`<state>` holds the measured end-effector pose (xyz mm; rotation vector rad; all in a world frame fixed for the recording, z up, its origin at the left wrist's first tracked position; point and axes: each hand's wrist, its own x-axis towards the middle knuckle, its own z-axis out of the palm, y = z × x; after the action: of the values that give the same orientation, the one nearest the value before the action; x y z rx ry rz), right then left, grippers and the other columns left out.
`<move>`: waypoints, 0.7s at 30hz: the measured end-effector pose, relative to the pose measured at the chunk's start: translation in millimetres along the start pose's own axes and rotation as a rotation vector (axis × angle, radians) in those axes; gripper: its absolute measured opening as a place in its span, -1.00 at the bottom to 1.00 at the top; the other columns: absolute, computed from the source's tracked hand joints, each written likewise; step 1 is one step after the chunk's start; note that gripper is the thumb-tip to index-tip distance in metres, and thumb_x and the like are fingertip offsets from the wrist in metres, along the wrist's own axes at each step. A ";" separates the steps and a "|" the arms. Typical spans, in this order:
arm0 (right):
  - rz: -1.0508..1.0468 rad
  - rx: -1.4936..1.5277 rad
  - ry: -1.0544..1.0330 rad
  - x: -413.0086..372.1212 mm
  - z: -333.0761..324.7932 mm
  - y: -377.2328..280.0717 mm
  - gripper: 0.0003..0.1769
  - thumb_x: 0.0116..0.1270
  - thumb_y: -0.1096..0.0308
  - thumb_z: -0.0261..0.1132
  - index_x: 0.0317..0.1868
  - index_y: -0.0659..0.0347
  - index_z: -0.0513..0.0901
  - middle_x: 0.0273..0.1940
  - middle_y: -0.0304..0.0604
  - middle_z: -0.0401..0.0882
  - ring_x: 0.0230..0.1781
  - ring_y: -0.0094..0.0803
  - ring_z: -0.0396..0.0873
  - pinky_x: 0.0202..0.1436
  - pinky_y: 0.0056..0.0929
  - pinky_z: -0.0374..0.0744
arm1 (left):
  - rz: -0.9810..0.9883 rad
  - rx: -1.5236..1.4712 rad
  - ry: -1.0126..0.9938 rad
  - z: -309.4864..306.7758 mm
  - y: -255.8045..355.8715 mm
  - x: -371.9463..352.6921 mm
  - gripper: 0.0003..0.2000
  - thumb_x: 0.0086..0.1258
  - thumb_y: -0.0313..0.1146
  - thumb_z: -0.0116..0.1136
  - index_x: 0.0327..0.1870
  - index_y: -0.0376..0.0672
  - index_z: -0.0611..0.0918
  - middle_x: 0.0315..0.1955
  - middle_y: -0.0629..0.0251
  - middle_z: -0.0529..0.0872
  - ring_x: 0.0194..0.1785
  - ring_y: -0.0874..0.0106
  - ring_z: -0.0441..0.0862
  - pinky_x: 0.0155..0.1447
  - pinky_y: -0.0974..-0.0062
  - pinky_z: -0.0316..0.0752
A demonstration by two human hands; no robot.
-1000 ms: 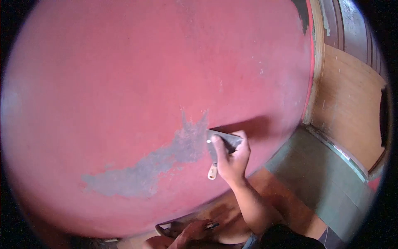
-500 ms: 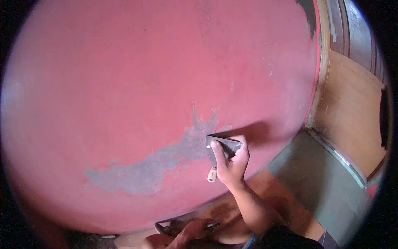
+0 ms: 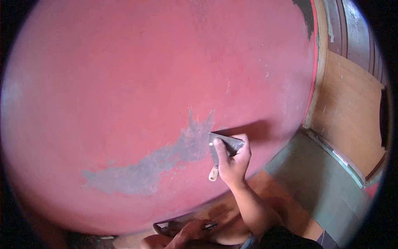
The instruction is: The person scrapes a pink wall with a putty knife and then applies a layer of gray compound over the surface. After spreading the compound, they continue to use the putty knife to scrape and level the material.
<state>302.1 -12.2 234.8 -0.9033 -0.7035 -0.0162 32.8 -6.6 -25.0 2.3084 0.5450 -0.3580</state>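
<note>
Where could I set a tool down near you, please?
The grey-green floor between the red wall and the wooden panel lies bare. Low by the right hand with its scraper and the left hand it is crowded.

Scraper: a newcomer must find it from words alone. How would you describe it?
On the big red wall, follow the grey bare patch to its right end. There the right hand presses the scraper: a flat grey blade with a pale handle tip.

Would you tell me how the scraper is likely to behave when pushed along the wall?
The scraper looks thin-bladed, so it probably flexes slightly under pressure. It seems light: the right hand alone presses it against the wall.
</note>
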 end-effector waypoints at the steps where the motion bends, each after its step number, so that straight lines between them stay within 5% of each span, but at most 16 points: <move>1: 0.032 -0.008 -0.052 -2.3 0.8 -8.6 -0.69 0.52 0.42 0.56 0.00 0.32 0.55 -0.19 -0.08 0.87 -0.22 -0.52 0.78 -0.11 -0.46 0.71 | -0.002 0.027 0.010 5.6 -6.7 1.9 -0.42 0.55 -0.07 0.30 0.57 0.05 0.59 0.31 0.02 0.80 0.37 -0.02 0.75 0.41 0.06 0.63; 5: 0.101 0.012 -0.144 -9.4 4.2 -6.5 -0.69 0.52 0.39 0.57 -0.04 0.32 0.57 -0.20 -0.11 0.87 -0.25 -0.52 0.77 -0.15 -0.45 0.71 | 0.004 -0.142 -0.051 1.2 0.7 1.3 -0.42 0.55 -0.04 0.32 0.55 0.04 0.62 0.27 0.00 0.83 0.32 -0.03 0.77 0.39 0.06 0.64; 9: 0.002 -0.024 0.039 -2.4 5.3 -1.6 -0.66 0.51 0.39 0.58 -0.03 0.31 0.54 -0.25 -0.15 0.83 -0.32 -0.56 0.70 -0.21 -0.47 0.67 | -0.068 0.026 -0.094 -15.1 15.6 -3.7 -0.36 0.54 0.02 0.36 0.59 0.02 0.59 0.28 -0.01 0.81 0.34 -0.02 0.77 0.41 0.07 0.63; 11: 0.009 -0.006 0.039 -3.0 6.2 -0.2 -0.66 0.51 0.38 0.58 -0.03 0.31 0.54 -0.26 -0.16 0.82 -0.32 -0.56 0.69 -0.21 -0.47 0.66 | -0.012 0.078 -0.022 15.6 -22.7 7.7 -0.35 0.55 0.04 0.35 0.60 0.03 0.58 0.31 0.00 0.80 0.36 -0.02 0.76 0.43 0.08 0.63; 14: 0.028 0.002 -0.043 -8.7 5.5 -3.4 -0.68 0.52 0.39 0.56 -0.03 0.31 0.55 -0.23 -0.10 0.87 -0.27 -0.55 0.76 -0.17 -0.47 0.69 | -0.088 0.023 -0.050 -23.3 30.1 -4.2 -0.37 0.58 0.05 0.31 0.61 0.03 0.57 0.31 0.01 0.80 0.35 -0.03 0.76 0.43 0.06 0.63; 17: 0.040 -0.020 -0.124 -12.8 7.3 -10.1 -0.69 0.52 0.41 0.56 -0.03 0.32 0.55 -0.23 -0.06 0.88 -0.24 -0.50 0.81 -0.13 -0.47 0.72 | 0.046 0.033 -0.004 4.1 -8.5 3.4 -0.37 0.59 0.05 0.29 0.62 0.04 0.56 0.30 0.00 0.81 0.34 -0.03 0.77 0.42 0.06 0.64; 21: 0.021 0.017 -0.022 -7.9 7.5 -5.7 -0.67 0.52 0.40 0.57 -0.01 0.31 0.54 -0.23 -0.08 0.88 -0.24 -0.52 0.80 -0.15 -0.47 0.71 | -0.034 0.032 -0.069 -4.2 2.3 -3.3 -0.35 0.59 0.04 0.29 0.64 0.05 0.53 0.35 0.00 0.78 0.38 -0.01 0.75 0.45 0.07 0.62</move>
<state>290.1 -12.5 237.5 -0.8955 -0.7135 0.0188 31.5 -6.0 -19.3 2.3106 0.5477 -0.4645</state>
